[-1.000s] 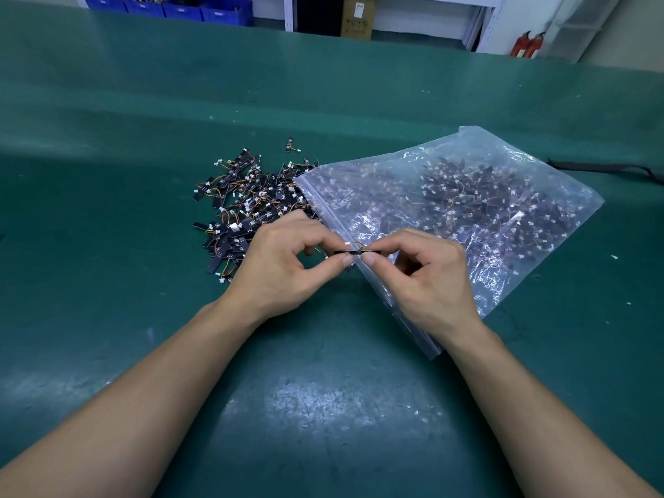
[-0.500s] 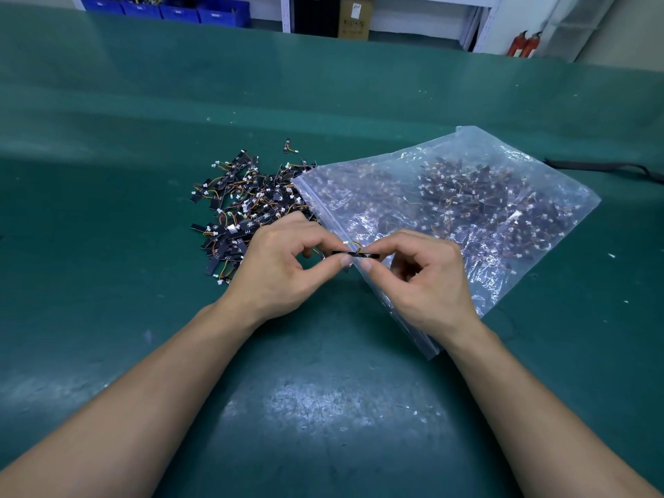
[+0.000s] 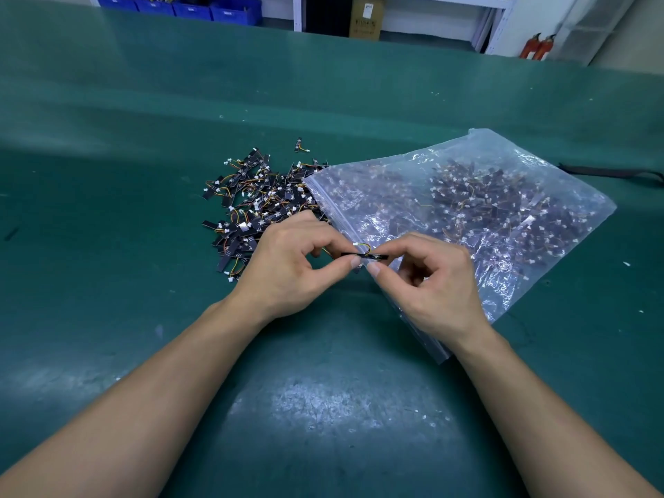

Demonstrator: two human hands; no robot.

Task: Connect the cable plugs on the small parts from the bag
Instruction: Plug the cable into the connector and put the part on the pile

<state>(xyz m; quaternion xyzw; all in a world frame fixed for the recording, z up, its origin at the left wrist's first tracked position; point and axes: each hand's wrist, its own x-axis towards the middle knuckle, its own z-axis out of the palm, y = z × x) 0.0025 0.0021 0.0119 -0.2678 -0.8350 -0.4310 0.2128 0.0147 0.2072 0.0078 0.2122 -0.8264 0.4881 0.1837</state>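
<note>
Both hands pinch one small part (image 3: 373,255) above mid-bench (image 3: 323,407), at the bag (image 3: 503,195) mouth: left hand (image 3: 287,267) on its left end, right hand (image 3: 431,282) on its right. Its white plug (image 3: 355,243) sits just above, probably unmated.

Risks: pushing the plug in skewed could bend the pins. A slip would drop the part into the pile (image 3: 251,206).

No readable writing. The print on the carton (image 3: 365,16) is too small.
</note>
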